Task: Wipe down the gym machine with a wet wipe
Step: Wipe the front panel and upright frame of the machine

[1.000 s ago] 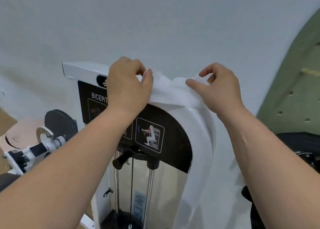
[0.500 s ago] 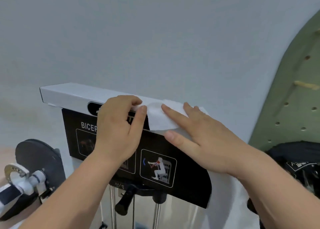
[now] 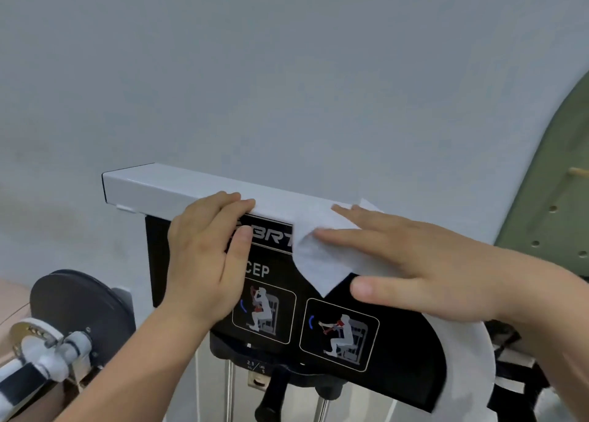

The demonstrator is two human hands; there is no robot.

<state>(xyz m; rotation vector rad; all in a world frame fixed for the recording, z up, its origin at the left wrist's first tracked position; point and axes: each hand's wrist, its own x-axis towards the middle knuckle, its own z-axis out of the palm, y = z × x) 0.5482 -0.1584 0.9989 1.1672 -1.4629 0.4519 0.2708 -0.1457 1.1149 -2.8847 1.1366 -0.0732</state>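
Fingers (image 3: 344, 233) of my right hand (image 3: 424, 268) lay flat and spread on the wipe (image 3: 322, 259), draped over the machine's top bar (image 3: 178, 187); my left hand (image 3: 204, 252) at nine o'clock gripped nothing. Only pressed — the wipe could bunch or slip off the edge.

Grey wall (image 3: 287, 71) behind; green pegboard panel (image 3: 548, 198) at right edge.
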